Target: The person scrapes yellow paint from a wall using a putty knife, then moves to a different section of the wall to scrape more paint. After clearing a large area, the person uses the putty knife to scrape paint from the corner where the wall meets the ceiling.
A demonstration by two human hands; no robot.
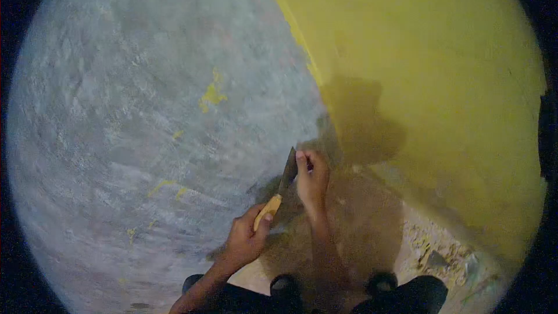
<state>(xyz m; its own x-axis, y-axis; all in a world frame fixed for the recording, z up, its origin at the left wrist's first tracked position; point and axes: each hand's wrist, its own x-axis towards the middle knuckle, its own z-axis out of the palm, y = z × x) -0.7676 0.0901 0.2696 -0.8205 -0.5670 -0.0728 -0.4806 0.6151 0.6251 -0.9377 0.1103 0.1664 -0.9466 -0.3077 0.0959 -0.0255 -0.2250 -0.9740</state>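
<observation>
Dark-clothed legs (421,295) lie along the bottom edge, with dark footwear (285,286) between the knees; a pale floor (250,276) shows beside them, and to the right it carries a scatter of yellowish and pale flakes (450,238) with a grey scrap (436,259) among them; the left hand (247,238) reaches in from the lower left, its fingers wrapped round the yellowish handle of a flat-bladed tool (277,200), the thumb laid along the grip; the tool slants up and to the right in front of the body, its dark blade narrowing to the tip; the right hand (313,181) is at the blade's far end, fingers curled and thumb tip close by the edge, though I cannot tell whether they pinch the metal or only touch it; beyond, a mottled grey surface (145,70) bears small yellow paint patches (213,93); to its right spreads a yellow surface (430,40), with a dark shadow (363,119) falling across it.
</observation>
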